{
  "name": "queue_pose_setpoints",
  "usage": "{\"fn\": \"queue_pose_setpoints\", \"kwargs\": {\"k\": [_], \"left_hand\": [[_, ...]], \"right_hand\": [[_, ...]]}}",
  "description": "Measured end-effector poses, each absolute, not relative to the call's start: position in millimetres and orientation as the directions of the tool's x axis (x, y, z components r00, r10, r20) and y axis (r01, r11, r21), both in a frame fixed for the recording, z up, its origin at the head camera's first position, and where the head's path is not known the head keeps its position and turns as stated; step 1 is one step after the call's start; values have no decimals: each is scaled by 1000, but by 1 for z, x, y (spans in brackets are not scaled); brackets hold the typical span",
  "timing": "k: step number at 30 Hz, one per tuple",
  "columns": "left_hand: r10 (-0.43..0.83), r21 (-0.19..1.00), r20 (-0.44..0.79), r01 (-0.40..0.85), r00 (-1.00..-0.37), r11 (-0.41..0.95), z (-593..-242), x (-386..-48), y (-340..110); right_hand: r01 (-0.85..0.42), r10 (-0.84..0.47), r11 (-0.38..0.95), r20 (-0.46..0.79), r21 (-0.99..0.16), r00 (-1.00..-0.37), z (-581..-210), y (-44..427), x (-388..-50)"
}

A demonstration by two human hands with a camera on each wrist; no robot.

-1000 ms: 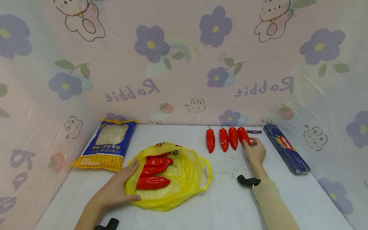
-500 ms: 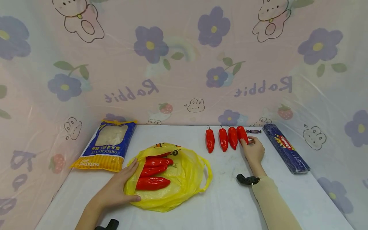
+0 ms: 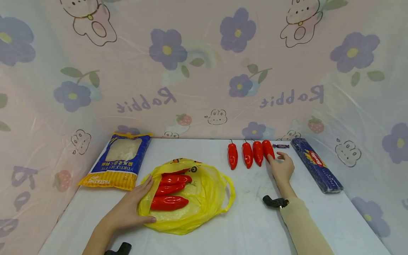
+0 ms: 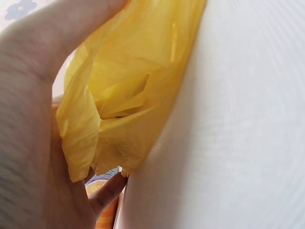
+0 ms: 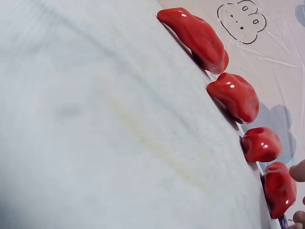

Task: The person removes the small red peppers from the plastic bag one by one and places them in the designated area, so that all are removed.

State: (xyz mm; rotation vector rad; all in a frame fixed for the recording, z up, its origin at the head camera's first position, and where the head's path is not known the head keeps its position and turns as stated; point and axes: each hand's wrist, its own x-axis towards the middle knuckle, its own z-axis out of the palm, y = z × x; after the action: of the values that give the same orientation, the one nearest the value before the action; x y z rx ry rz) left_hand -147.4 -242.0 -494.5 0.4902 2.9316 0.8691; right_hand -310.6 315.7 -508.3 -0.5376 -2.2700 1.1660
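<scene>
In the head view my left hand (image 3: 129, 209) holds the side of a yellow plastic bag (image 3: 204, 202), thumb at the front and fingers farther back. The left wrist view has the yellow bag (image 4: 128, 95) between thumb and fingers. Several red chili peppers (image 3: 170, 203) lie in its mouth. Farther right, more red peppers stand in a row: one on the left (image 3: 233, 156), two in the middle (image 3: 247, 154) (image 3: 258, 153) and one on the right (image 3: 268, 148). My right hand (image 3: 282, 170) is beside the rightmost pepper (image 5: 279, 190), its thumb near the lower end and its fingers apart.
A blue and yellow pasta bag (image 3: 119, 161) lies at the back left of the white table (image 3: 248, 226). At the right lies a long dark blue spaghetti pack (image 3: 317, 164). A small wrapped candy (image 3: 281, 146) sits between that pack and the peppers. A patterned curtain (image 3: 204, 78) hangs behind.
My right hand's fingers have spread away from the rightmost pepper, which they held before. The pepper stays at the end of the row. My left hand and the yellow bag have not moved.
</scene>
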Motion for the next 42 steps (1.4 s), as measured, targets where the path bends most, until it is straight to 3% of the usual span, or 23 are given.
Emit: {"fn": "queue_pose_setpoints", "kwargs": {"k": [8,14,19,31,42], "left_hand": [[332,523,59,313,-941,793,-494,-149,-243],[319,534,33,286,-947,795,-494,-147,-243],[303,537,1,256,-953,803,-491,-146,-241],[327,541,35,294,-944,788,-490,-148,-242],[333,560,31,293,-942,775,-490,-148,-240]], "right_hand": [[73,532,524,259,-848,-806,-486,305,-294],[-13,364,537,246,-843,-898,-445,267,-271],[-156,198,539,305,-828,-931,-425,228,-250],[-425,-99,492,436,-760,-894,-429,148,-216],[-429,-249,444,351,-787,-903,-439,98,-202]]}}
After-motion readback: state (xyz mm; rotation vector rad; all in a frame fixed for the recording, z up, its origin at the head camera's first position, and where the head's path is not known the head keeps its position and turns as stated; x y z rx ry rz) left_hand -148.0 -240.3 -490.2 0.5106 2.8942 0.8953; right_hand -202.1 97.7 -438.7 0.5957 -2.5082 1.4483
